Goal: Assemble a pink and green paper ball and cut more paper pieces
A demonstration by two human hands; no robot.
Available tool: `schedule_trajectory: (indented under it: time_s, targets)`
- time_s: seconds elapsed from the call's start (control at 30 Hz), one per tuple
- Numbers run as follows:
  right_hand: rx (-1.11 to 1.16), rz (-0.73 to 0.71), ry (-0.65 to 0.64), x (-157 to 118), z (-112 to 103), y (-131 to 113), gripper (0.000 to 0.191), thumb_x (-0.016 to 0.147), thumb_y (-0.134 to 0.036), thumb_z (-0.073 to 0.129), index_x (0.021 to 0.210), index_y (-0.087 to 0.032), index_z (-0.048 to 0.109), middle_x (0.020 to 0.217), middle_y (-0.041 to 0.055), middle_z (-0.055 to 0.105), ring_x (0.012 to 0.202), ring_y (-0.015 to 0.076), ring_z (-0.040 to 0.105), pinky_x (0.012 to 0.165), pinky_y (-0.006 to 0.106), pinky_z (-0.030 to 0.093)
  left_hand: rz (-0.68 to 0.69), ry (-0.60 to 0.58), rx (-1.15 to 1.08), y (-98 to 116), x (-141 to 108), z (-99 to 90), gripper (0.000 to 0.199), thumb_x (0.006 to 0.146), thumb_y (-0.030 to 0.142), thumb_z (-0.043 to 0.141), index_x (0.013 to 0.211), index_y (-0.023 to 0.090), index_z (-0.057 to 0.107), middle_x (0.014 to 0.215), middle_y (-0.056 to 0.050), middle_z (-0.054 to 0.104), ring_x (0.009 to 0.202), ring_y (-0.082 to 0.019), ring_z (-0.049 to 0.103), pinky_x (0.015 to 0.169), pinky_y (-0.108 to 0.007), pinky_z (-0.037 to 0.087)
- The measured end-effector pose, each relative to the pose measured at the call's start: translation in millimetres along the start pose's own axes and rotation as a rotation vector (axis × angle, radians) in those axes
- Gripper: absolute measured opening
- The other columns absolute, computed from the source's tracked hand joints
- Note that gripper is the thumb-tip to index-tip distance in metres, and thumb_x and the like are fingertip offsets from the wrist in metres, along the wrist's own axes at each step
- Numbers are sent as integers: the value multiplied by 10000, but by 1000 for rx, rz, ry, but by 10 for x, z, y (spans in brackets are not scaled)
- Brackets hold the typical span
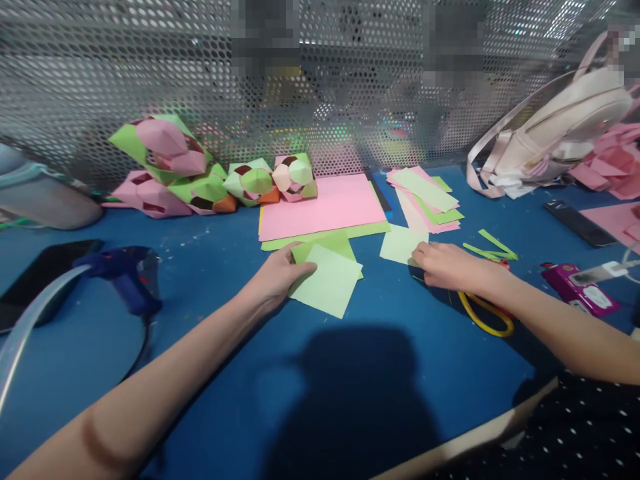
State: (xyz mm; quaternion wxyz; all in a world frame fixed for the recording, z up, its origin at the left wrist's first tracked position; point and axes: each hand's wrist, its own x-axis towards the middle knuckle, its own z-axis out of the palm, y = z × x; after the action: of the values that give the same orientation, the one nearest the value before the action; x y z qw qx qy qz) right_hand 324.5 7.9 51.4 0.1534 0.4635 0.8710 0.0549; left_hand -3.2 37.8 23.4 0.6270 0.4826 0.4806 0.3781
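My left hand (283, 270) grips a pale green paper square (330, 281) at its left edge, thumb on top. Beneath that square lies a brighter green paper (340, 245), partly covered. On the right, my right hand (437, 263) has its fingers closed at the lower right corner of another pale green paper piece (403, 245). Close under my right wrist are scissors with a yellow handle loop (487, 317), mostly hidden by the forearm. Behind the left hand, a large pink sheet (325, 210) rests on green paper.
Folded pink and green paper shapes (200, 173) stand at the back left. A blue glue gun (125, 273) lies left. Cut paper strips (427, 197) are stacked at the back right. Further right are a purple device (580, 290), a dark phone-like object (580, 223) and a pale backpack (565, 133).
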Motion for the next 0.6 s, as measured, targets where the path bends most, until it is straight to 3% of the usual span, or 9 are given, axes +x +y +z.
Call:
schedule_trajectory:
  time_s: [0.13, 0.3, 0.47, 0.6]
  targets:
    - [-10, 9, 42, -6, 77, -56, 207, 827, -44, 476, 918, -111, 649, 932, 150, 650, 679, 206, 598, 538, 317, 274, -31, 51, 32, -58, 41, -14, 397, 613, 170, 714, 996, 138, 616, 875, -88, 735, 659, -199, 685, 570, -286, 536]
    - [25, 39, 132, 75, 157, -69, 208, 840, -29, 464, 837, -118, 652, 853, 143, 663, 748, 228, 599, 613, 328, 310, -39, 99, 69, -20, 17, 20, 361, 610, 171, 713, 960, 147, 626, 854, -78, 733, 639, -183, 675, 551, -267, 513]
    - [138, 150, 298, 104, 64, -60, 106, 849, -162, 500, 824, -157, 602, 863, 100, 660, 736, 207, 576, 618, 312, 345, -28, 123, 54, -21, -7, 49, 321, 615, 177, 711, 924, 152, 626, 813, -61, 732, 615, -180, 669, 543, -263, 500]
    - [239, 209, 465, 170, -43, -264, 171, 905, -162, 399, 925, -153, 569, 924, 94, 647, 794, 178, 579, 704, 296, 428, -44, 134, -24, -58, -45, 99, 321, 639, 179, 702, 948, 156, 618, 823, -54, 735, 632, -186, 681, 566, -274, 505]
